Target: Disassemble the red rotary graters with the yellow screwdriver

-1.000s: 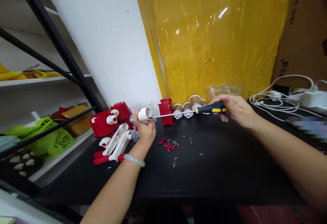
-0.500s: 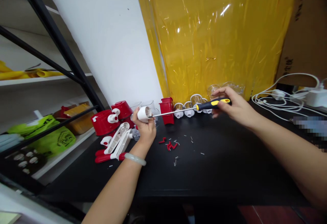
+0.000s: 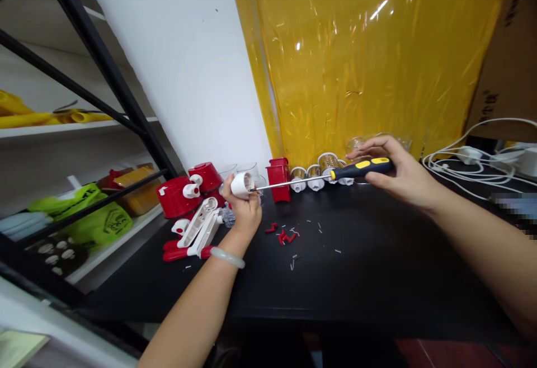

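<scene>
My left hand, with a pale bangle at the wrist, grips a white round plastic part whose hollow side faces right. The tip of a long screwdriver reaches into or against that hollow; the exact contact is too small to tell. Around the yellow and black handle are the fingers and thumb of my right hand. Below the shaft, small red pieces and several thin metal pins lie on the black table. White and red handle parts are left of my left hand.
Red housings stand at the table's left. A red hopper and several metal grater drums line the back by a yellow plastic sheet. White cables lie at the right. A black-framed shelf rises at the left.
The whole view has shifted slightly, so things appear further right. My right hand has changed its hold on the screwdriver handle, which looks turned. The white part remains in my left hand.
</scene>
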Demonstrator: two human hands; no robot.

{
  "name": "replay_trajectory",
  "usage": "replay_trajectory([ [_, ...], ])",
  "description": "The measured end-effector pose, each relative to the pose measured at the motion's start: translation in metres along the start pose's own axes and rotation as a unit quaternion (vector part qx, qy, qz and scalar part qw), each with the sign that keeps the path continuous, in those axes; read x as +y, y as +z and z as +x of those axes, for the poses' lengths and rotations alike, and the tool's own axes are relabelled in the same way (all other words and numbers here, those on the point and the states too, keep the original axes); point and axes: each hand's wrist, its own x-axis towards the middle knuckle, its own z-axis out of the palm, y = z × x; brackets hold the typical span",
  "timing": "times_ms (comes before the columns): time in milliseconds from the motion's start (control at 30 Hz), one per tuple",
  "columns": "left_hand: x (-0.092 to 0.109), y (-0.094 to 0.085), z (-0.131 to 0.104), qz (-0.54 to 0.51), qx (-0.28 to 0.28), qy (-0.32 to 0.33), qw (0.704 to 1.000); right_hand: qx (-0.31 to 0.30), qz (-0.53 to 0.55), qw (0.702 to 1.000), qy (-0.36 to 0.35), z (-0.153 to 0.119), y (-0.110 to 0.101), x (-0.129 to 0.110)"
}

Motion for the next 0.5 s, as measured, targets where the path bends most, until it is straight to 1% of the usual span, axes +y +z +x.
replay_trajectory([
  [100,-0.0005,0.0009,-0.0010,0.013,0.000,0.005,1.000,-0.012,-0.082,0.995,0.050,0.0002,0.0000,0.0047],
  [133,-0.0005,0.0010,-0.0009,0.017,0.002,0.005,1.000,-0.007,-0.098,0.994,0.052,0.0005,0.0002,0.0058],
  [200,-0.0009,0.0008,-0.0005,0.019,0.003,0.004,1.000,0.024,-0.097,0.995,0.023,0.0013,0.0002,0.0066],
  [267,-0.0022,-0.0003,0.0002,0.013,0.003,0.003,1.000,0.043,-0.043,0.998,0.005,0.0021,-0.0001,0.0056],
  [333,-0.0043,-0.0021,0.0007,0.011,0.001,0.003,1.000,0.032,0.033,0.999,0.023,0.0022,-0.0002,0.0027],
  [433,-0.0065,-0.0047,0.0016,0.016,0.003,0.006,1.000,0.020,0.147,0.987,0.058,0.0015,0.0017,-0.0015],
  [500,-0.0056,-0.0058,0.0025,0.017,0.004,0.008,1.000,0.027,0.166,0.985,0.046,0.0005,0.0035,-0.0013],
])
